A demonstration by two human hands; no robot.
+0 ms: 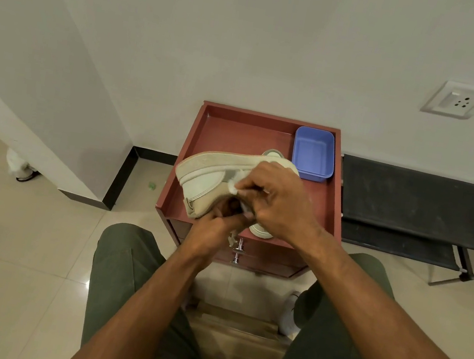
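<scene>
Shoe [208, 178], beige and white, is held in the air just above the cabinet [237, 129], tipped on its side with the sole turned up and away from the person and the toe pointing to the right. The left hand [212, 228] comes from below and grips it at the near, lower edge by the opening; its fingers curl up against the shoe, and their tips are partly hidden. The right hand [278, 201] comes over from the right and covers the toe end. Its thumb and fingertips pinch a small white wipe [233, 186], which is pressed to the shoe's side panel near the middle. The shoe thus lies between the two hands, left of the right palm and above the left one, and both hands touch it.

A second shoe [261, 231] rests on the cabinet top right under the hands, mostly hidden by them. A blue tub [314, 154] sits in the top's far right corner. A black rack [412, 201] stands just beside the cabinet on the right, under a wall socket [454, 100].
</scene>
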